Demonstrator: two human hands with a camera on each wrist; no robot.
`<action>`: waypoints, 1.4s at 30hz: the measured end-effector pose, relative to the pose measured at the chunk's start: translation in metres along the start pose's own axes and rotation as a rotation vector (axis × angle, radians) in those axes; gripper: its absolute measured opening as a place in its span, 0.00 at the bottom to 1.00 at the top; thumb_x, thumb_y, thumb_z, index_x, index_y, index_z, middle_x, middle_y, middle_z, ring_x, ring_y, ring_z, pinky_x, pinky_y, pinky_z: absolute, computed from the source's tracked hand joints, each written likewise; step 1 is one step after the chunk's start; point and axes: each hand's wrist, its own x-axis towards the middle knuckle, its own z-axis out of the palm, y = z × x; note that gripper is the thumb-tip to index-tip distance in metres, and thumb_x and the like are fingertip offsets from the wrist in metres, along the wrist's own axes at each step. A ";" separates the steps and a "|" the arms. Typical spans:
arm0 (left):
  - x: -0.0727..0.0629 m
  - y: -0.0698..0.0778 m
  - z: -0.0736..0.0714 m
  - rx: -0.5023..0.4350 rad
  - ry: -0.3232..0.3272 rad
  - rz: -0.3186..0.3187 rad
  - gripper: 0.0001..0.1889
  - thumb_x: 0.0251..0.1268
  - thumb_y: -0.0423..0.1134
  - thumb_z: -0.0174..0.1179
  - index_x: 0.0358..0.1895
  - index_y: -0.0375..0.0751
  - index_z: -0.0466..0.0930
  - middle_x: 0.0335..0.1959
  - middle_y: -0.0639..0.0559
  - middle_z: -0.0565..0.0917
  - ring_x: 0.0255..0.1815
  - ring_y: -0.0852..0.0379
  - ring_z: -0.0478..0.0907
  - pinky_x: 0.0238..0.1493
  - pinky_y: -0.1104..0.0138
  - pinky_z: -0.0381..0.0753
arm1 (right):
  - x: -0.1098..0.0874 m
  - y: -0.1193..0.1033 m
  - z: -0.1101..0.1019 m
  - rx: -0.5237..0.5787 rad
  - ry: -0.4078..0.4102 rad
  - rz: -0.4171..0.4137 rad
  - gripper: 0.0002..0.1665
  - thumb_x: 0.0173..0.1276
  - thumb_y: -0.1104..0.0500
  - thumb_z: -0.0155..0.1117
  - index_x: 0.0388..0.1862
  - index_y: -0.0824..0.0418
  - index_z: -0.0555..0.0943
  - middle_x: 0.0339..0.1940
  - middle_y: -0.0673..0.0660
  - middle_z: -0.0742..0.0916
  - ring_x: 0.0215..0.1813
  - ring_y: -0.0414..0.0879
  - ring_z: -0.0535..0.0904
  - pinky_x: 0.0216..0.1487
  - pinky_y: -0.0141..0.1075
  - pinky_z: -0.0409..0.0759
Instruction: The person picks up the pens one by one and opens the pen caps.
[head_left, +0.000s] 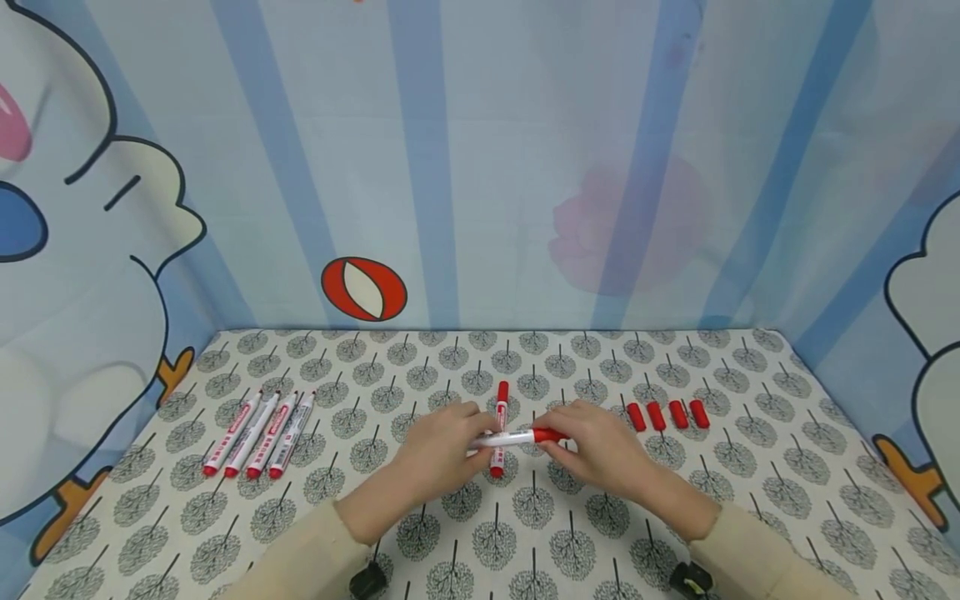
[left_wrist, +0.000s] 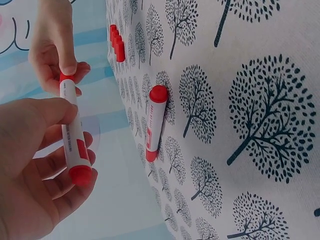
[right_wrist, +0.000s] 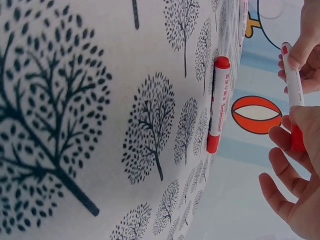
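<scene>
Held marker point(head_left: 513, 438) above the worktop point(head_left: 810, 417), its long axis running left to right, crosswise over the lying marker point(head_left: 498, 461); left grip point(head_left: 446, 446) pinches the white barrel, right grip point(head_left: 592, 446) its red cap point(head_left: 550, 435), nearer the loose caps point(head_left: 678, 414).

On 1 white tablecloth printed with dark trees point(head_left: 532, 562) lies 1 white cylindrical marker with a red cap point(head_left: 501, 419). Left of this marker are 4 capless white markers with red ends point(head_left: 272, 435); right of it, 4 loose red cylindrical caps point(head_left: 678, 413); above it, 1 red-capped white marker point(head_left: 512, 438) in 2 bare hands point(head_left: 442, 442).
</scene>
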 end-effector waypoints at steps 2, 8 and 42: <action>-0.001 -0.001 -0.001 -0.005 -0.001 -0.008 0.10 0.53 0.41 0.63 0.40 0.49 0.82 0.27 0.60 0.77 0.25 0.67 0.68 0.23 0.79 0.68 | 0.000 0.000 -0.001 0.007 0.001 0.009 0.11 0.54 0.57 0.68 0.38 0.52 0.82 0.30 0.44 0.85 0.31 0.35 0.76 0.31 0.26 0.75; -0.004 -0.003 -0.003 0.003 0.009 -0.004 0.10 0.53 0.40 0.63 0.40 0.48 0.83 0.28 0.59 0.78 0.26 0.66 0.69 0.25 0.79 0.69 | 0.000 -0.002 -0.001 -0.006 -0.016 0.038 0.11 0.54 0.56 0.69 0.38 0.52 0.82 0.31 0.44 0.84 0.32 0.36 0.76 0.30 0.25 0.74; -0.021 -0.038 -0.019 0.079 0.192 0.007 0.12 0.43 0.39 0.71 0.35 0.52 0.84 0.23 0.64 0.72 0.22 0.68 0.63 0.17 0.79 0.60 | -0.020 0.031 -0.019 -0.032 0.050 0.094 0.10 0.58 0.57 0.66 0.40 0.53 0.82 0.37 0.46 0.86 0.33 0.38 0.75 0.24 0.24 0.69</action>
